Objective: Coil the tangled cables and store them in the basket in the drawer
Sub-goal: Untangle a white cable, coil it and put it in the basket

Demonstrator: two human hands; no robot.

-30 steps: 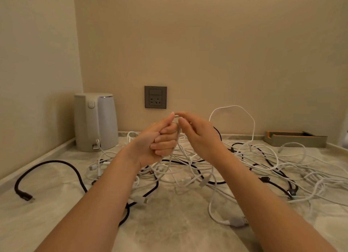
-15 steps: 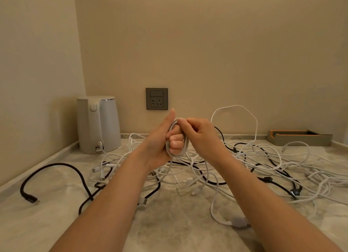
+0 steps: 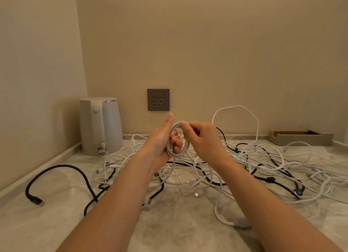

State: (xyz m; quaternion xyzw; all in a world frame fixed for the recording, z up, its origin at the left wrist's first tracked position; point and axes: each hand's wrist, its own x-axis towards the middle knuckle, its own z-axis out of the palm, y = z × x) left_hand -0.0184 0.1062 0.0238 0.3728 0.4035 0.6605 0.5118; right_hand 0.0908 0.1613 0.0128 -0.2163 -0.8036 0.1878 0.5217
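**OPERATOR BODY: VISIBLE APPEARANCE**

Your left forearm [image 3: 120,191] and right forearm [image 3: 263,195] are bare along their whole visible length, from the wrist to the lower edge of the view. Your left hand [image 3: 160,141] and right hand [image 3: 204,140] are likewise bare, fingers included. The nails that show appear short. Finer nail and skin detail is too small to tell.
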